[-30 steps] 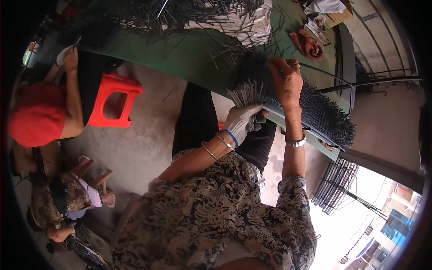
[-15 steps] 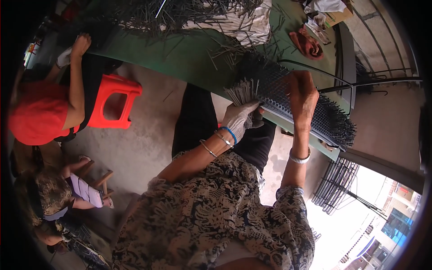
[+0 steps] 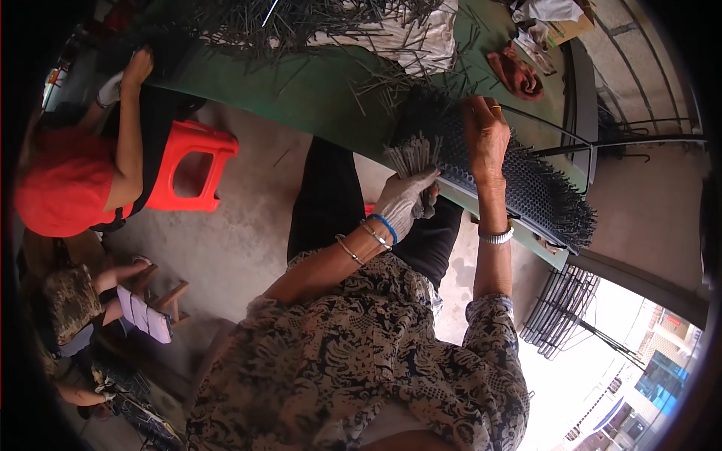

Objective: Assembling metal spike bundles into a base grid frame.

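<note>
Left hand (image 3: pixel 406 197): gloved in pale knit, near the centre of the frame, closed around a bundle of rods (image 3: pixel 413 152), thin and grey, fanning upward from the fist.
Right hand (image 3: pixel 487 139): ungloved, right of centre, fingers drawn narrowly together above a perforated panel (image 3: pixel 529 183); whether a rod is pinched there cannot be told.
Perforated panel: dark, full of small holes, slanting from upper centre down toward the right, with dark tips bristling at its right end.
Rod handling: each looks light, stiff and thin, likely to slide against its neighbours or tangle; a loose fist low on the bundle should suit, with fingertips near one end for singles.
Tabletop (image 3: pixel 293 94): green, across the top of the frame, bearing a heap of dark rods (image 3: pixel 301 21) partly on white cloth (image 3: pixel 425 49); a reddish cloth (image 3: pixel 515 74) lies upper right.
Left side: a co-worker in a red hat (image 3: pixel 56 184) beside a red plastic stool (image 3: pixel 218 173).
</note>
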Demonstrator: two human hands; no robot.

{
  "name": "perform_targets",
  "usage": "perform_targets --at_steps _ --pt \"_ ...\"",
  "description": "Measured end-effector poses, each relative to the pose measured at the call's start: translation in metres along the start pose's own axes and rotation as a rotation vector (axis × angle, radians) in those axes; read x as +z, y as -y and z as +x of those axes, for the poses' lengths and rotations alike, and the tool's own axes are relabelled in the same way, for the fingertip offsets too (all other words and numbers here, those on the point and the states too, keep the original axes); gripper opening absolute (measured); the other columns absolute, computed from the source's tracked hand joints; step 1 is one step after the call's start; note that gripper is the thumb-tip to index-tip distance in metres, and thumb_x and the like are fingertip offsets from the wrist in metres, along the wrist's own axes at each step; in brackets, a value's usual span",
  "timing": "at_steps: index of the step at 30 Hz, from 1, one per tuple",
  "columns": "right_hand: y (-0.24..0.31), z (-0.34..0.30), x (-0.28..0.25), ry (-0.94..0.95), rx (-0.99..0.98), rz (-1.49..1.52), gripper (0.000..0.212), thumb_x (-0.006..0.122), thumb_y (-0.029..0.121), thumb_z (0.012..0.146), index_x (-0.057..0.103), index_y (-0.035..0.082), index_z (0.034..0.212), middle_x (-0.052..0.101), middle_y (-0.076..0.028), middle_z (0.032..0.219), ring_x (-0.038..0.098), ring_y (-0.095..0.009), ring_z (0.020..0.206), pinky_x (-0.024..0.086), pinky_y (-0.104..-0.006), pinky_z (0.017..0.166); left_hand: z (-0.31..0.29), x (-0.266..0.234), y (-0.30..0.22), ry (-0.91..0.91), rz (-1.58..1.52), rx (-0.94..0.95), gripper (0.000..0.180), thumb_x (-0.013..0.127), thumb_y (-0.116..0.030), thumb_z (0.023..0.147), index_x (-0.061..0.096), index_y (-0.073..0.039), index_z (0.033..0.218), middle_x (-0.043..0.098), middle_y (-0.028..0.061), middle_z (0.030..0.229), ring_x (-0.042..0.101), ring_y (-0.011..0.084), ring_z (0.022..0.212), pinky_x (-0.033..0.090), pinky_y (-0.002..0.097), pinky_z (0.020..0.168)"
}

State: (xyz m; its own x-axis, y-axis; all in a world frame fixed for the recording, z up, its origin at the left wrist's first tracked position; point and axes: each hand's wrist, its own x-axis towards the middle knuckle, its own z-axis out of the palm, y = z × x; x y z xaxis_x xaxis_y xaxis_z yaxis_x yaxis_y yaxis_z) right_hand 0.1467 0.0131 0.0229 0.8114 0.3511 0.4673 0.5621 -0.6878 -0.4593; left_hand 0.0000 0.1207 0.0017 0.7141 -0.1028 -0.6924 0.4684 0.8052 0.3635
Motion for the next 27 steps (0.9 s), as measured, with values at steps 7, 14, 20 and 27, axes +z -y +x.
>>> perform_targets --at_steps 7,14,20,27 --pt "0.010 -0.011 -0.010 -0.057 -0.131 -0.027 0.012 0.063 0.015 0.090 0.067 0.008 0.099 0.063 -0.009 0.090 0.062 -0.025 0.068 0.050 -0.0349 0.061 0.000 -0.002 0.001 0.024 -0.049 0.006 0.017 0.072 -0.019 0.087 0.065 -0.004 0.084 0.064 0.0051 0.066 0.057 0.0134 0.045 0.044 0.0261 0.037" --pt "0.020 -0.032 -0.048 0.538 0.449 0.723 0.016 0.060 0.013 0.092 0.064 0.000 0.101 0.061 -0.001 0.073 0.049 -0.005 0.057 0.038 -0.0204 0.050 -0.002 0.002 0.008 0.083 -0.046 0.051 0.019 0.071 -0.021 0.088 0.066 -0.005 0.095 0.069 0.0061 0.075 0.064 0.0133 0.056 0.048 0.0262 0.043" --pt "0.018 -0.022 -0.049 0.080 0.264 0.429 0.010 0.059 0.008 0.094 0.063 0.000 0.097 0.062 -0.003 0.073 0.051 -0.005 0.057 0.043 -0.0230 0.052 -0.007 0.010 -0.001 -0.024 -0.061 0.046 0.018 0.070 -0.021 0.089 0.067 -0.005 0.095 0.070 0.0062 0.078 0.065 0.0136 0.059 0.049 0.0282 0.044" --pt "0.004 -0.006 -0.021 -0.269 -0.027 0.011 0.009 0.060 0.006 0.092 0.063 0.005 0.100 0.067 -0.009 0.078 0.056 -0.009 0.060 0.047 -0.0278 0.059 0.002 0.004 0.009 0.022 -0.003 0.021 0.018 0.070 -0.018 0.088 0.066 -0.001 0.086 0.067 0.0091 0.068 0.054 0.0125 0.042 0.043 0.0260 0.037"
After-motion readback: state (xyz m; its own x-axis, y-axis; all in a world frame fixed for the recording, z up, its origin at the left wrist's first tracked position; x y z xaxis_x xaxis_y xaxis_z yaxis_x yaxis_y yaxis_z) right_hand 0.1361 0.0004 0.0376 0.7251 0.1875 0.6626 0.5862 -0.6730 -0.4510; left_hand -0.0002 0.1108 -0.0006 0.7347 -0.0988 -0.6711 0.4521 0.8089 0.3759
